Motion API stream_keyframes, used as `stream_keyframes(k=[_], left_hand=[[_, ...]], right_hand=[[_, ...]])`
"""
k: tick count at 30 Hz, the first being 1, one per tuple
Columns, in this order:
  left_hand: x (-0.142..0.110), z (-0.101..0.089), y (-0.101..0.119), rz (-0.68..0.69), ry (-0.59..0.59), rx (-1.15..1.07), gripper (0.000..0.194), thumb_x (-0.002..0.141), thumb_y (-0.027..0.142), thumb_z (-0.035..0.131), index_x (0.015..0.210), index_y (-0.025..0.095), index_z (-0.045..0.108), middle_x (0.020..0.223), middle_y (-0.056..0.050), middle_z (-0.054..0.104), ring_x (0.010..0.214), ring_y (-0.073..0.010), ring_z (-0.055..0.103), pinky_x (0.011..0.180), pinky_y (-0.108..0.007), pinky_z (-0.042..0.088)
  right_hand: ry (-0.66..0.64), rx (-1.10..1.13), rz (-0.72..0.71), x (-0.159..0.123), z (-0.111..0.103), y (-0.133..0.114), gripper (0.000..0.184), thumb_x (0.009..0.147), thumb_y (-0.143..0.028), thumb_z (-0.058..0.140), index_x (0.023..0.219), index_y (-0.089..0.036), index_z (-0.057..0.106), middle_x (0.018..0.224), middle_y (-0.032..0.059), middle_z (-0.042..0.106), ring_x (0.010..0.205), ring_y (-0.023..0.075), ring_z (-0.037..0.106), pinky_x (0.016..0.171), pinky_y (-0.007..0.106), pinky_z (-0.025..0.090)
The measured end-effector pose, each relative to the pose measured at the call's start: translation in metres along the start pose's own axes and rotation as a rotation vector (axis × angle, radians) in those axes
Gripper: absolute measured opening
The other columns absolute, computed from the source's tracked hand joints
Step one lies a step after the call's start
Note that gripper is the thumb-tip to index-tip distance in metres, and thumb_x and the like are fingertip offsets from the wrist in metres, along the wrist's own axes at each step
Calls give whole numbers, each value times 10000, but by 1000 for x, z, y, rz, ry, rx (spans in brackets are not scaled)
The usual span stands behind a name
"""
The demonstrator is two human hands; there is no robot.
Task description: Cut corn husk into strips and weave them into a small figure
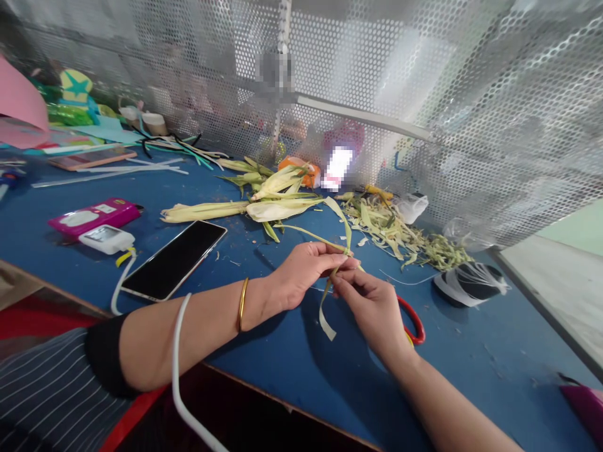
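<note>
Both hands meet above the blue table, pinching thin strips of corn husk (347, 235). My left hand (304, 270), below a gold bangle (243, 304), has thumb and fingers closed on the strips where they cross. Close against it, my right hand (372, 304) pinches the same crossing from the right. One strip rises and bends over at the top, another runs off to the left, and a short flat end hangs below the fingers. Partly behind my right hand lies a red looped handle (414, 321), likely of scissors. The exact crossing is partly hidden by fingertips.
Whole corn husks (282, 207) lie behind my hands, with a heap of husk shreds (386, 226) to their right. A black spool wrapped in white thread (468, 284) stands at right. A phone (176, 260) and white cable (178, 351) are at left. Perforated metal (367, 63) borders the back.
</note>
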State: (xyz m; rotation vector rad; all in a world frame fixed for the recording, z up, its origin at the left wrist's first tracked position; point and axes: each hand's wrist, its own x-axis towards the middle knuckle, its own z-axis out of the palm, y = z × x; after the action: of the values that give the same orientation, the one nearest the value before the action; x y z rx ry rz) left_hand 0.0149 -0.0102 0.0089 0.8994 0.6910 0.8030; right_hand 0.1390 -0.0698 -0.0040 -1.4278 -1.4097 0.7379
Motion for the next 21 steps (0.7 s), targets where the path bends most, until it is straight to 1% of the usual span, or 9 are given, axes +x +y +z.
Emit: stream_keyframes(k=[3,6,9,13,15,16,18,20,21], left_hand=[[0,0,-1,2,8,9,50,767,148,703,793,110,723,831,-80,734,739,-138,653,709,-264,502],[2,0,-2,27,10,11,61,740,152,723,783,110,731,833,-78,735,781,-139,654,786,-273,492],[3,-2,-5,56,9,20,79,704,159,746,765,110,740,812,-68,731,800,-142,649,840,-285,475],[5,-3,-7,68,24,41,86,679,159,752,752,114,741,790,-58,723,778,-143,642,820,-290,477],[5,-3,-6,51,25,39,73,690,155,737,751,115,735,789,-57,721,766,-136,644,804,-281,484],[5,-3,-5,39,27,39,61,696,147,726,748,115,729,780,-54,717,749,-130,644,792,-275,488],[3,-2,-2,3,11,72,50,703,125,695,748,118,716,750,-47,707,694,-114,635,758,-266,498],[-1,0,1,-35,-49,171,60,703,109,657,737,127,702,697,-29,684,601,-98,599,678,-256,498],[-3,0,2,-49,-94,244,59,702,108,638,712,133,690,661,-18,666,552,-93,571,622,-247,486]], right_hand=[[-8,44,16,-1,1,1,235,786,-392,636,675,-187,667,676,25,654,635,165,548,598,282,435],[-3,13,-15,-2,1,4,244,798,-360,610,621,-194,592,607,-5,559,578,139,470,550,266,385],[-15,-55,-72,-2,-1,4,219,807,-302,568,614,-203,540,588,-22,498,572,132,441,543,260,357],[-72,-184,-124,-4,-4,2,231,830,-256,533,606,-206,510,588,-22,498,571,131,446,547,260,351],[-63,-250,-181,-5,-8,0,255,859,-256,533,609,-210,512,593,-18,523,569,134,467,560,267,363],[-31,-296,-235,-6,-10,-1,252,874,-260,539,626,-211,530,610,-12,545,581,140,489,580,275,374],[92,-414,-370,-4,-17,-2,206,899,-270,553,705,-216,597,678,8,595,640,161,541,647,301,398],[230,-530,-477,0,-26,-3,145,911,-292,566,838,-225,672,772,35,631,725,190,581,712,333,410],[264,-578,-509,3,-30,-4,145,909,-310,576,898,-233,699,812,46,640,768,206,593,735,349,412]])
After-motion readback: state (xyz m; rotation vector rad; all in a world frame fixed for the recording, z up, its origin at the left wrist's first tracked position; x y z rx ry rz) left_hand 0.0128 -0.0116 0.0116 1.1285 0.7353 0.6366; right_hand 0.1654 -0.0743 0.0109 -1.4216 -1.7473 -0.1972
